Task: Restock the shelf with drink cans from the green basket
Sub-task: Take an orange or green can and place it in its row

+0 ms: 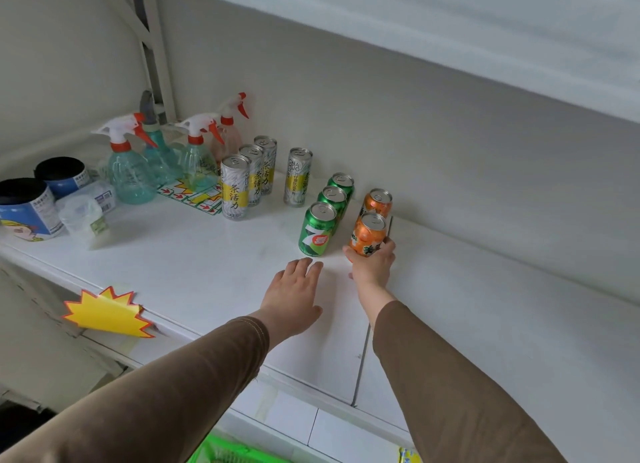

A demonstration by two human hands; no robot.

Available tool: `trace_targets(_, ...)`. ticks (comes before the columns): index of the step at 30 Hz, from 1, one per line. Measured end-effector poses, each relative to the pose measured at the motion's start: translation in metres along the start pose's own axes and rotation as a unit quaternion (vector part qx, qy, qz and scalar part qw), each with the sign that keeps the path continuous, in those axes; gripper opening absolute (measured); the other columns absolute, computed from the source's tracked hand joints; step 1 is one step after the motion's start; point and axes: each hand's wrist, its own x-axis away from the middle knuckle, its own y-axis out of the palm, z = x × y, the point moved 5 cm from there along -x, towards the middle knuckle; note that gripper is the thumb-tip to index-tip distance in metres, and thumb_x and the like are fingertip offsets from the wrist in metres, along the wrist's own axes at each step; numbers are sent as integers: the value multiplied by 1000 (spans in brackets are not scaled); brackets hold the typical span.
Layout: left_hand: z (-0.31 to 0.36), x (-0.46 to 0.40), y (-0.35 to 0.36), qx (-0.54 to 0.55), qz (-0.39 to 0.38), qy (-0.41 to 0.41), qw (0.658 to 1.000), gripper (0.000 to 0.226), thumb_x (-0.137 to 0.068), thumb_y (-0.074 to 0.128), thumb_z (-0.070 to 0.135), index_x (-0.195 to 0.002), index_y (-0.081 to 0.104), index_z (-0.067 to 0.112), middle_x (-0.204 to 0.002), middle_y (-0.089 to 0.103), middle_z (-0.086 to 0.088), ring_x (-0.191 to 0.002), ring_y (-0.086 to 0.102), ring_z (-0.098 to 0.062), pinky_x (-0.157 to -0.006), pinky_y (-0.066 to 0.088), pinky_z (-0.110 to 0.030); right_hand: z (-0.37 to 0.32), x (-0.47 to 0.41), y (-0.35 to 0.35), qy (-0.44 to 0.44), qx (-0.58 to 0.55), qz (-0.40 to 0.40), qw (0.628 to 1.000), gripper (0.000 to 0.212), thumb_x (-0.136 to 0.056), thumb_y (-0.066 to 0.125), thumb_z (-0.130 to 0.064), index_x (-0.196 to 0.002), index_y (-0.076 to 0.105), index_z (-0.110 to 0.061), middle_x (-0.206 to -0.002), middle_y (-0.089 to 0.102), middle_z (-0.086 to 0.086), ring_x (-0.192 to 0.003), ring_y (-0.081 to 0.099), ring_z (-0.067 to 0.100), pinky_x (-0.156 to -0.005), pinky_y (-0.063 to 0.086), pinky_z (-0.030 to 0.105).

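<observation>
- Presently gripped: front orange can (367, 235), held low on its body by right hand (372, 264), fingers and thumb curled round it; upright, at or just above white shelf (485, 310), whether base touches cannot be told.
- Placed directly nearer than rear orange can (377, 202), starting a second-deep file at the right end of the stock.
- Left neighbour: file of three green cans, nearest being front green can (318, 230), close beside but apart from the held can.
- Left hand (294, 294) flat on the shelf, fingers straight and together, fingertips just short of front green can; steadying only, holding nothing.
- Further left: tall silver tea cans (235, 187) in rows, then spray bottles (130, 165).
- Recommended: lower straight down until base sits flat; keep label outward and front face level with front green can.
- Recommended: keep a small gap on the left so no green can is nudged; loosen fingers only once weight is fully on the shelf.
- Recommended: withdraw toward the near edge, not sideways.
- Source of further stock: green basket (221, 450), partly visible at the near bottom edge, contents not discernible.
</observation>
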Motion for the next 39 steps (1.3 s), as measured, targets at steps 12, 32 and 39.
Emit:
trace_targets(12,2,0,-3,-11,9,5,1000,84,-90,60,42,-155,12,19,-161,18,-6,-146,18,-28,-119,25,-42,-6,-13,2,48,-108,-32,992,55,-84,77,-8,-121,36,-15,-117,62,15,-74,73,30,-58,60,32)
trace_targets(32,-27,70,-6,-15,45,-32,998,84,-87,61,44,-153,18,18,-158,22,-6,-144,21,-25,-114,27,-38,5,106,-15,-178,231,-134,947,78,-97,60,-26,-161,15,-19,-168,13,6,-151,14,29,-123,18,40)
trace_targets(39,-42,147,-6,-8,91,-45,995,83,-86,63,45,-152,21,18,-159,20,-7,-145,20,-26,-114,25,-39,15,205,-33,-307,295,-126,896,76,-94,62,-30,-158,24,-18,-168,15,8,-153,9,25,-125,13,35)
